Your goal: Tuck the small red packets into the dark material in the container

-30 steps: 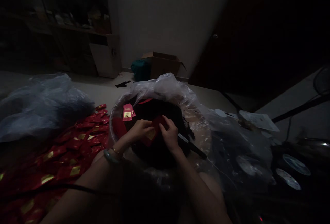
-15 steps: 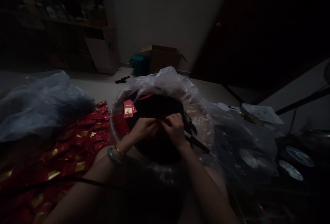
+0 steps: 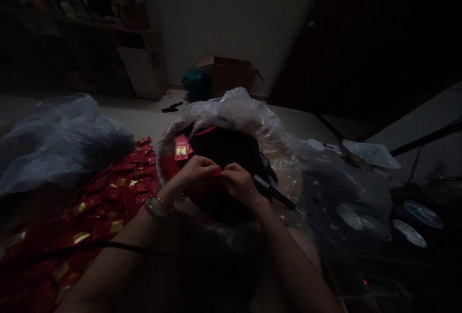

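Note:
My left hand (image 3: 195, 171) and my right hand (image 3: 238, 184) meet over a dark heap inside a clear plastic bag (image 3: 234, 111) in front of me. Both pinch the same small red packet (image 3: 216, 172), of which only a sliver shows between the fingers. A bangle (image 3: 154, 208) circles my left wrist. A dark pen-like tool with a pale band (image 3: 272, 192) sticks out to the right from under my right hand. A pink tag (image 3: 181, 148) stands just behind my left hand.
Many red and gold packets (image 3: 90, 207) lie spread at the left. A bulky plastic bag (image 3: 54, 140) sits behind them. Round spools (image 3: 418, 221) lie at the right. A cardboard box (image 3: 231, 75) and teal bag (image 3: 195, 84) stand by the far wall.
The red packet was held open and visible between my hands; the fingers have since closed together over it and the hands have risen slightly. The view has tilted down a little.

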The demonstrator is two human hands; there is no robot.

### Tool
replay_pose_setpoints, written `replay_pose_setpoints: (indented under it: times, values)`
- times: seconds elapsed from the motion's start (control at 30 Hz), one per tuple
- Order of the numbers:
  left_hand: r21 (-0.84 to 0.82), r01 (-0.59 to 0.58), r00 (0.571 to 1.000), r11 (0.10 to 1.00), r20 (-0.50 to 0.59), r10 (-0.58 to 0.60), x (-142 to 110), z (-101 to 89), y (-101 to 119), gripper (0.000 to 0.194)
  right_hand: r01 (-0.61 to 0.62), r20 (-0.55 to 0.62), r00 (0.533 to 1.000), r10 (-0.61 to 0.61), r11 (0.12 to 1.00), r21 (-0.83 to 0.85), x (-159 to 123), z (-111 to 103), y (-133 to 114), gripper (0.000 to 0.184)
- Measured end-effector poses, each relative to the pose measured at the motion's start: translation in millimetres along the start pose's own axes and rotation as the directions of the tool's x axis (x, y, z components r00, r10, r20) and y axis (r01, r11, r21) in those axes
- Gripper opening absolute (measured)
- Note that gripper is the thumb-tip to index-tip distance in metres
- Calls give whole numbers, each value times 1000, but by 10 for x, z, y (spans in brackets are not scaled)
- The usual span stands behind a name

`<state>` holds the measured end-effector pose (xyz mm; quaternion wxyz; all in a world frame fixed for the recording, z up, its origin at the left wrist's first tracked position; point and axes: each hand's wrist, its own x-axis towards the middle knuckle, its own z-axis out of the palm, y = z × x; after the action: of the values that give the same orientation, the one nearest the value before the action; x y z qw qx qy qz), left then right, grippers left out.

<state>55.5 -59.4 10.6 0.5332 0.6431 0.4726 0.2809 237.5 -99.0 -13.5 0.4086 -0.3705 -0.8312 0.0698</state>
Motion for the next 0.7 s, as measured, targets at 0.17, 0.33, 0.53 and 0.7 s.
replay_pose_setpoints:
  times: [0.17,0.33,0.53,0.7]
  values:
    - [-1,25,1000,1000,-12,-25,-22,-12,30,37,-99,-1,995,99,995,9,2,-70,-17,18]
    - [78,-68,998,995,-13,69,13,18,33,32,-221,91,971,223,975,-32,-1,-79,-33,17]
    - [117,-82,995,990,-42,88,41,69,-51,28,-353,231,911,343,936,1,3,-14,-164,13]
    - [201,-176,972,964,-117,202,41,111,-113,28,-560,324,812,486,804,197,-16,110,-234,18]
